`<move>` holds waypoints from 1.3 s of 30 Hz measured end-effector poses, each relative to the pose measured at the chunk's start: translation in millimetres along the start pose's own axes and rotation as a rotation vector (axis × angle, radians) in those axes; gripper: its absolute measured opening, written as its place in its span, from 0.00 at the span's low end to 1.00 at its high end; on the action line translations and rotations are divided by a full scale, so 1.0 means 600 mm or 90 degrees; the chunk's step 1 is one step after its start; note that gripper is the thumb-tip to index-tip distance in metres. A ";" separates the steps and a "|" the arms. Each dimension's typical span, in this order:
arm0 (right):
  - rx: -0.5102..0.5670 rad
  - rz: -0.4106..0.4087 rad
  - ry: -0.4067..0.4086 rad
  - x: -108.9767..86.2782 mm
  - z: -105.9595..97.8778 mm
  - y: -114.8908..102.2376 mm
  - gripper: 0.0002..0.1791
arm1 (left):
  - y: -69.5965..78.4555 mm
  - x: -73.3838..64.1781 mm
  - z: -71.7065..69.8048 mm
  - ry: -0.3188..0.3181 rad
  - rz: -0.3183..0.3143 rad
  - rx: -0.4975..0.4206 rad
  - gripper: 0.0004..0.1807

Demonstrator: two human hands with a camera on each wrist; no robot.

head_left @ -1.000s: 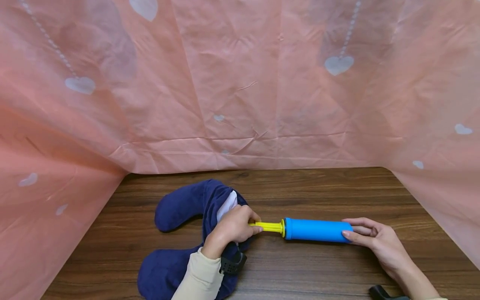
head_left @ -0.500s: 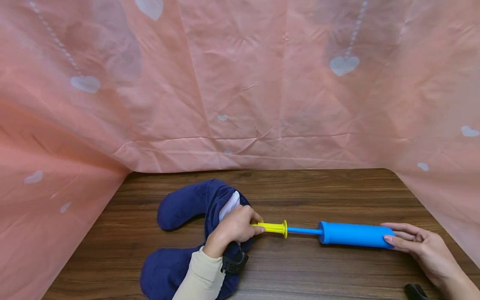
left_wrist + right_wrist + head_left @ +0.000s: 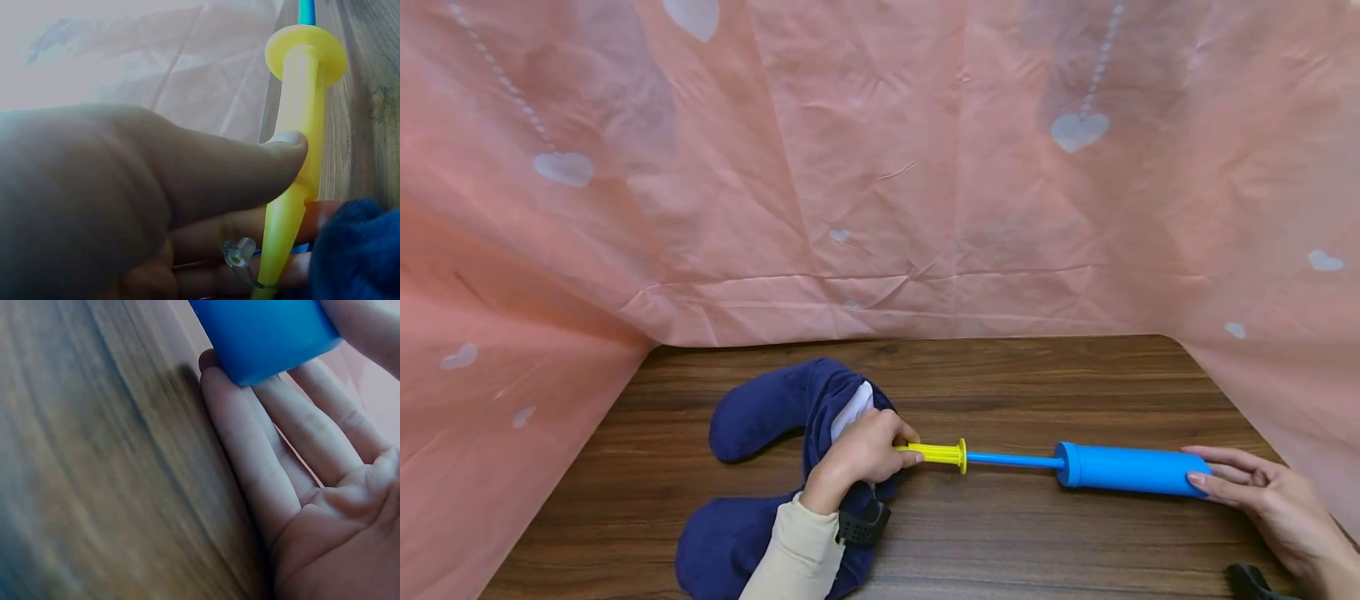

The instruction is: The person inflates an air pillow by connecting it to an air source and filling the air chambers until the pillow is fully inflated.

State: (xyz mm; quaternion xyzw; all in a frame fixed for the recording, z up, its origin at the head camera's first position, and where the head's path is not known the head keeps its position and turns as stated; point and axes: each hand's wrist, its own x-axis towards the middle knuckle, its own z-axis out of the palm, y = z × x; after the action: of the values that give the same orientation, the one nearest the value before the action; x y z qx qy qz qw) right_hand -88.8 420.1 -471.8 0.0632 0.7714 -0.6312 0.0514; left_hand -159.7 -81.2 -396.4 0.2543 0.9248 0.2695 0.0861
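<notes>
A hand pump lies level between my hands, with a blue barrel (image 3: 1135,469), a thin blue rod (image 3: 1011,460) drawn out and a yellow nozzle end (image 3: 940,453). My left hand (image 3: 867,454) pinches the yellow part, thumb on top and fingers beneath. In the left wrist view its tapered tip runs down to a clear valve cap (image 3: 239,253) beside the fingers. Under that hand lies a navy U-shaped neck pillow (image 3: 767,408), its white inner lining (image 3: 854,410) showing at an opening. My right hand (image 3: 1262,492) grips the barrel's far end between thumb and fingers.
The wooden table (image 3: 1045,550) bears everything. A pink curtain with hearts (image 3: 880,183) hangs behind and along both sides. Black wrist camera mounts (image 3: 863,523) sit at both wrists.
My right hand has pulled the blue barrel to the right, away from the yellow part, baring the rod. My left hand keeps its pinch at nearly the same spot.
</notes>
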 end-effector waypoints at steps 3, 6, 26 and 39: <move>-0.059 0.016 -0.013 0.003 0.012 -0.005 0.19 | 0.000 -0.001 0.001 -0.004 0.005 0.009 0.07; -0.085 0.028 -0.032 0.008 0.030 -0.014 0.18 | 0.001 -0.002 0.000 -0.003 0.003 0.012 0.06; -0.078 -0.014 -0.052 0.023 0.175 -0.060 0.22 | 0.014 0.000 -0.001 0.015 0.008 0.031 0.07; -0.066 -0.018 -0.039 0.021 0.156 -0.057 0.19 | 0.016 0.002 0.002 0.006 -0.006 0.017 0.09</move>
State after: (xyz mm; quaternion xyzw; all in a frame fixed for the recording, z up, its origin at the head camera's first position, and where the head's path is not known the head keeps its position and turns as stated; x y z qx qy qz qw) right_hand -106.7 322.0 -459.0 0.0305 0.8019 -0.5926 0.0696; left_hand -156.4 -73.1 -392.4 0.2495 0.9301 0.2576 0.0796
